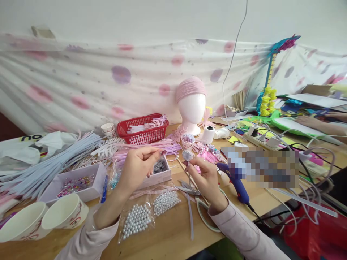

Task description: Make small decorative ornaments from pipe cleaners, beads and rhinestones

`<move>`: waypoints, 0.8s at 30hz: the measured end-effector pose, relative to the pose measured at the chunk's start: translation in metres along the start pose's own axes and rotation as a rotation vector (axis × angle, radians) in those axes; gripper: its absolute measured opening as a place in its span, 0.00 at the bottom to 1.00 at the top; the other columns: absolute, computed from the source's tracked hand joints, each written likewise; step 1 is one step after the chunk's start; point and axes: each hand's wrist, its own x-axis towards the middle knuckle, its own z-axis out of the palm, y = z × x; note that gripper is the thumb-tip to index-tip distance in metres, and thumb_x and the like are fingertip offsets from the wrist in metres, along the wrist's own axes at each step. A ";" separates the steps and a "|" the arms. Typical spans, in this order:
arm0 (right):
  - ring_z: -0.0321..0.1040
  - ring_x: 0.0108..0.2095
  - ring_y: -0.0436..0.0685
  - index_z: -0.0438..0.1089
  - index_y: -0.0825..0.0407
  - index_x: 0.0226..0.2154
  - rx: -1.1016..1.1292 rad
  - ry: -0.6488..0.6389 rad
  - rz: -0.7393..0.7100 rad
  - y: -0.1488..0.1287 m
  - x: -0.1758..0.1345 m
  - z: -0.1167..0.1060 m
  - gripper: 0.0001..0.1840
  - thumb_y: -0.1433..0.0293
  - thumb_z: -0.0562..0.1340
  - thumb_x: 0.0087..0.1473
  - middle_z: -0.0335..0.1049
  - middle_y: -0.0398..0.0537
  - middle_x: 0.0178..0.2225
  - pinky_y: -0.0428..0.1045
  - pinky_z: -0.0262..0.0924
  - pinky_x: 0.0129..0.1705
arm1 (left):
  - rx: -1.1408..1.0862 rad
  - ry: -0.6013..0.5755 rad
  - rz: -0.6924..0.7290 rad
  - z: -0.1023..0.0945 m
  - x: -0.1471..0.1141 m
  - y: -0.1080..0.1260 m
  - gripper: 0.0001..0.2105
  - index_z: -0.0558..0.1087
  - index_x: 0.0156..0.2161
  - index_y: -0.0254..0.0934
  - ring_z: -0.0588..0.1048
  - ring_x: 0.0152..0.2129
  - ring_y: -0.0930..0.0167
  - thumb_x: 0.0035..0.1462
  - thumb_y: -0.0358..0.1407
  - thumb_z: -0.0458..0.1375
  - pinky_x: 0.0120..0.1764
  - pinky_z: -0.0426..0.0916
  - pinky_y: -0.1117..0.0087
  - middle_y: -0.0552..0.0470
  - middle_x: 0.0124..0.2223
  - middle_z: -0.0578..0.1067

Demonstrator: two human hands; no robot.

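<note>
My right hand point(205, 178) pinches a small round greyish, sparkly ornament point(187, 155) between thumb and fingers, holding it up over the table. To its left, my left hand point(139, 168) is closed in a pinch; whatever lies between its fingertips is too small to name. Behind the left fingers sits a white box point(159, 177) with dark glittering pieces. Below both hands are clear bags of pearl beads point(137, 220) and a pair of scissors point(189, 189). A blue glue gun point(240, 187) lies just right of my right hand.
Paper cups point(61, 213) and a box of gems point(89, 193) stand left, beside bundled pale pipe cleaners point(56, 162). A red basket point(143, 135) and a foam head point(192, 110) stand behind. Cables point(306, 162) crowd the right, where another person's hand point(309, 122) shows.
</note>
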 end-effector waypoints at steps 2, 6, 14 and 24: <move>0.64 0.25 0.52 0.69 0.51 0.21 0.036 -0.086 -0.002 -0.002 -0.003 -0.001 0.11 0.70 0.61 0.54 0.67 0.41 0.20 0.48 0.55 0.31 | 0.106 0.031 0.159 0.000 -0.002 0.003 0.04 0.80 0.33 0.40 0.71 0.20 0.72 0.55 0.35 0.62 0.28 0.68 0.68 0.56 0.24 0.75; 0.60 0.21 0.50 0.67 0.52 0.19 0.118 -0.290 0.024 -0.003 -0.007 -0.003 0.13 0.68 0.60 0.53 0.65 0.41 0.18 0.46 0.53 0.26 | 0.283 -0.046 0.412 -0.003 -0.004 0.008 0.06 0.80 0.38 0.41 0.72 0.45 0.64 0.57 0.30 0.62 0.52 0.64 0.56 0.49 0.42 0.79; 0.55 0.20 0.48 0.65 0.52 0.17 0.151 -0.481 0.026 -0.005 -0.008 -0.004 0.13 0.70 0.61 0.51 0.60 0.38 0.17 0.46 0.49 0.25 | 0.445 -0.300 0.369 -0.003 -0.010 0.009 0.05 0.80 0.35 0.43 0.63 0.55 0.60 0.58 0.31 0.62 0.58 0.56 0.49 0.52 0.48 0.77; 0.56 0.22 0.50 0.63 0.52 0.18 0.164 -0.543 0.028 -0.003 -0.008 -0.004 0.13 0.70 0.60 0.51 0.61 0.40 0.18 0.47 0.49 0.27 | 0.512 -0.407 0.334 -0.005 -0.007 0.012 0.06 0.78 0.34 0.42 0.62 0.56 0.61 0.59 0.29 0.61 0.60 0.51 0.48 0.54 0.47 0.78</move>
